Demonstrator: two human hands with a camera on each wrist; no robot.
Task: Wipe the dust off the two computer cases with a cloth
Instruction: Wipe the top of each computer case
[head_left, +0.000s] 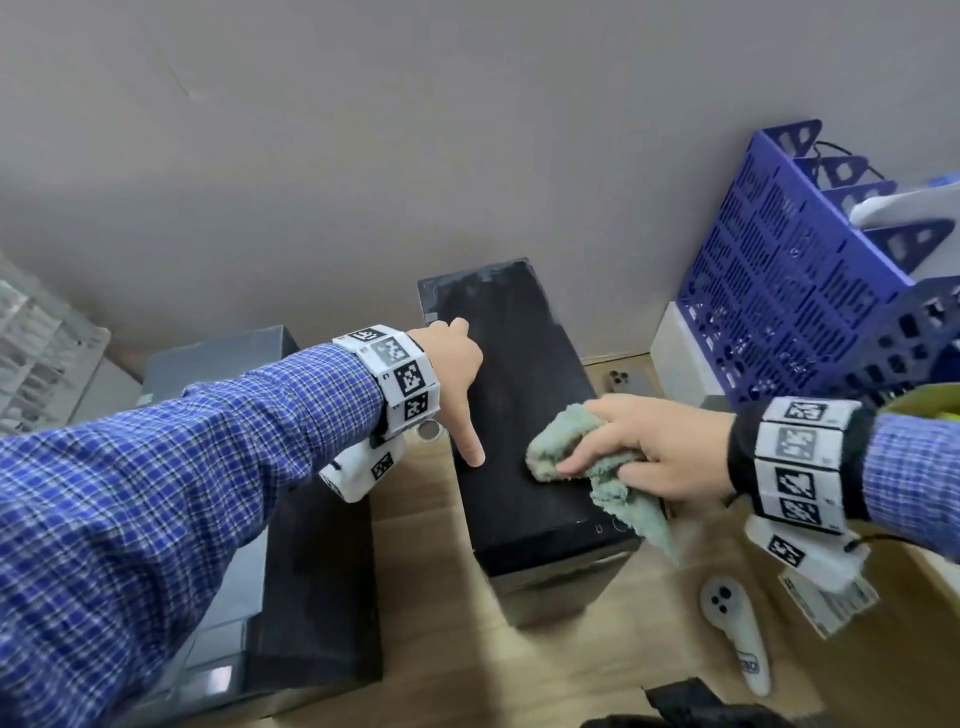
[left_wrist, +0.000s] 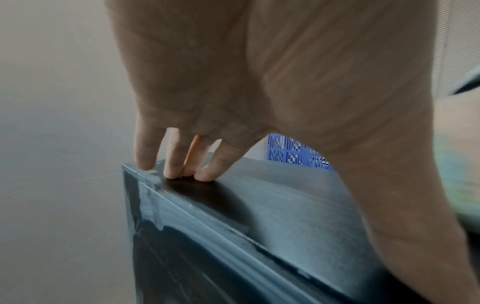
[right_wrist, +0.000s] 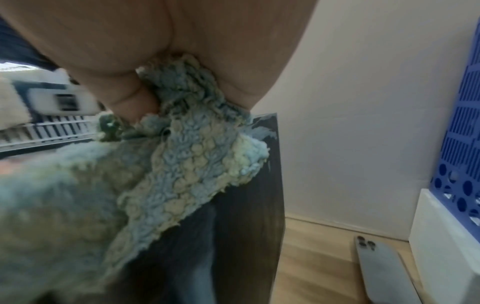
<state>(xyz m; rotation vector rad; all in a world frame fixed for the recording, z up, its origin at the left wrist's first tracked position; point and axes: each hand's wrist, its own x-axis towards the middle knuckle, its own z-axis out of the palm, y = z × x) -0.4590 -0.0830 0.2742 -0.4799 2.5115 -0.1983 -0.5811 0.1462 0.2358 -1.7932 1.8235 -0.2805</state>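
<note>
Two black computer cases stand on the wooden table: one in the middle (head_left: 524, 467) and one to its left (head_left: 306, 587), partly hidden under my left sleeve. My left hand (head_left: 453, 366) rests on the middle case's top (left_wrist: 272, 216), straight fingertips (left_wrist: 203, 174) touching near its far left edge and the thumb stretched along the left side. My right hand (head_left: 654, 447) grips a bunched pale green cloth (head_left: 563, 441) and presses it on the same top, right of the left thumb. In the right wrist view the cloth (right_wrist: 187, 164) is clamped in my palm over the case (right_wrist: 249, 236).
A blue perforated file rack (head_left: 779, 291) stands on a white box (head_left: 675, 338) at the back right. A phone (head_left: 626, 382) lies beside the case near the wall. A white controller (head_left: 737, 634) and a labelled cardboard box (head_left: 914, 582) lie at the front right.
</note>
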